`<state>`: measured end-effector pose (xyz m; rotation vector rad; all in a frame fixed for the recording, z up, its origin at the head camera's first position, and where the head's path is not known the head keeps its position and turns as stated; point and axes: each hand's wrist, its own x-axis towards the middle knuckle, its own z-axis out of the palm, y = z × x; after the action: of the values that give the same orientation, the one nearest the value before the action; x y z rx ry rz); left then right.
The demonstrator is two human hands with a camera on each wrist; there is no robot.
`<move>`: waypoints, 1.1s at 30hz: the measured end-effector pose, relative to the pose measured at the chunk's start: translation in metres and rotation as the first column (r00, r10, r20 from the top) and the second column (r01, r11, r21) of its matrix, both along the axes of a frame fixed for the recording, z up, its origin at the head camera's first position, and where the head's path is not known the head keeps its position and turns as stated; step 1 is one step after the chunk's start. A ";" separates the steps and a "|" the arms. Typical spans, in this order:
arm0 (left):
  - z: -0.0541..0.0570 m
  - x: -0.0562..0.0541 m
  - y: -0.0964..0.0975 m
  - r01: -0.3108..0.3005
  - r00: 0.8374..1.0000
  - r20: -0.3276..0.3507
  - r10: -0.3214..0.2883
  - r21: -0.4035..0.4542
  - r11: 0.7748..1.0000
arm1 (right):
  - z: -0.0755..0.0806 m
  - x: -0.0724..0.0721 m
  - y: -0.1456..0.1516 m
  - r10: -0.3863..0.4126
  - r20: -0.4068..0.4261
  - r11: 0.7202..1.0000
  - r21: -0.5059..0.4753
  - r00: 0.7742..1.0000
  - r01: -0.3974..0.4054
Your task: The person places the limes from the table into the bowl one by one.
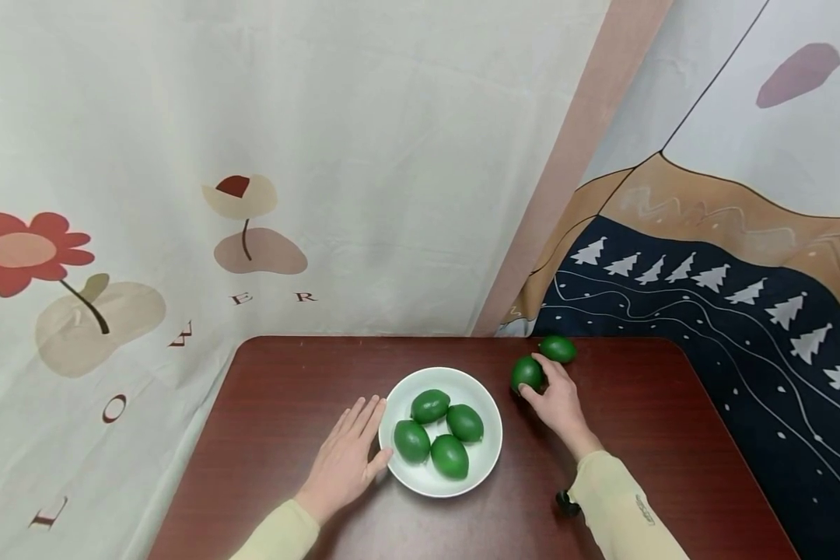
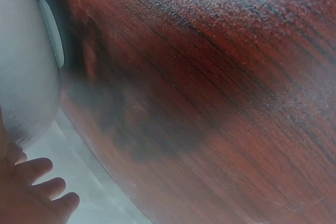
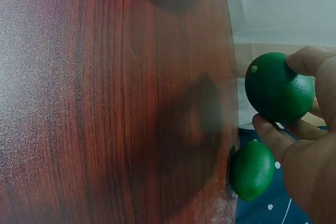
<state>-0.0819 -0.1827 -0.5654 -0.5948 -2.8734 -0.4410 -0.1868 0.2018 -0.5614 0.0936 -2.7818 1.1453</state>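
A white bowl [image 1: 439, 488] stands on the table with several green limes [image 1: 450, 457] inside. At its left side, my left hand [image 1: 343, 455] lies with straight fingers against the rim. In the left wrist view, the fingertips [image 2: 39, 170] show close by the bowl's outer wall [image 2: 29, 61]. Right of the bowl, my right hand [image 1: 558, 395] holds a lime [image 1: 526, 375] between thumb and fingers. That held lime [image 3: 278, 87] appears raised off the tabletop in the right wrist view. Just behind the hand, another lime [image 1: 557, 349] lies near the table's back edge.
The dark red wooden table [image 1: 280, 404] has rounded back corners. Behind it hangs a pale curtain [image 1: 406, 194] printed with flowers and letters. A dark blue and tan printed cloth [image 1: 672, 311] hangs on the right. A black band [image 1: 568, 503] shows at the right wrist.
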 end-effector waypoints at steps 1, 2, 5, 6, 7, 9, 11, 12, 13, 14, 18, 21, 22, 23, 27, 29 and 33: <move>0.000 0.000 0.000 -0.001 1.000 0.002 0.001 -0.001 1.000 | 0.001 0.001 0.000 0.000 -0.006 1.000 0.001 1.000 0.000; 0.000 0.000 0.000 -0.002 1.000 0.004 0.002 -0.001 1.000 | 0.001 0.001 0.000 0.002 -0.011 1.000 0.000 1.000 -0.002; 0.000 0.000 -0.001 -0.005 1.000 0.013 0.005 0.003 1.000 | 0.004 0.003 -0.001 0.008 -0.030 1.000 0.000 1.000 -0.008; 0.000 0.000 -0.001 -0.005 1.000 0.013 0.005 0.005 1.000 | 0.005 0.004 -0.001 0.011 -0.038 1.000 -0.001 0.999 -0.011; 0.000 0.000 -0.001 -0.006 1.000 0.013 0.006 0.008 1.000 | 0.006 0.005 -0.002 0.014 -0.045 1.000 -0.001 0.999 -0.014; 0.001 0.000 -0.001 -0.007 1.000 0.016 0.007 0.013 1.000 | 0.008 0.006 -0.003 0.019 -0.061 1.000 -0.001 0.998 -0.019; 0.000 0.000 -0.001 -0.009 1.000 0.014 0.009 0.015 1.000 | 0.009 0.008 -0.003 0.022 -0.074 1.000 -0.004 0.997 -0.023; 0.000 0.000 -0.001 -0.010 1.000 0.014 0.010 0.016 1.000 | 0.010 0.009 -0.004 0.022 -0.078 1.000 -0.005 0.997 -0.022; -0.001 0.000 -0.001 -0.011 1.000 0.015 0.011 0.014 1.000 | 0.010 0.011 -0.004 0.022 -0.081 1.000 -0.007 0.997 -0.022; -0.001 0.000 -0.001 -0.011 1.000 0.015 0.011 0.014 1.000 | 0.010 0.011 -0.004 0.021 -0.079 1.000 -0.010 0.997 -0.022; -0.002 0.001 0.000 -0.012 1.000 0.015 0.012 0.015 1.000 | 0.011 0.015 -0.006 0.020 -0.071 1.000 -0.020 0.997 -0.021; -0.002 0.001 0.000 -0.011 1.000 0.015 0.010 0.023 1.000 | 0.013 0.017 -0.008 0.022 -0.072 0.999 -0.038 0.997 -0.024; -0.002 0.001 0.000 -0.010 1.000 0.015 0.010 0.024 1.000 | 0.014 0.018 -0.009 0.022 -0.073 0.999 -0.045 0.997 -0.026; -0.002 0.001 0.000 -0.010 1.000 0.015 0.009 0.025 1.000 | 0.015 0.019 -0.010 0.025 -0.074 0.998 -0.048 0.997 -0.029; -0.002 0.000 0.000 -0.009 1.000 0.018 0.009 0.027 1.000 | 0.021 0.023 -0.014 0.039 -0.072 0.997 -0.068 0.997 -0.043; -0.002 0.001 0.000 -0.009 1.000 0.019 0.008 0.025 1.000 | 0.024 0.025 -0.016 0.045 -0.073 0.995 -0.082 0.996 -0.051; -0.002 0.000 -0.001 -0.007 1.000 0.017 0.006 0.025 1.000 | 0.030 0.029 -0.021 0.063 -0.087 0.991 -0.115 0.994 -0.073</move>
<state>-0.0818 -0.1833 -0.5675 -0.5800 -2.8806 -0.4825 -0.1576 0.1806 -0.5311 0.2208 -2.6515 1.2883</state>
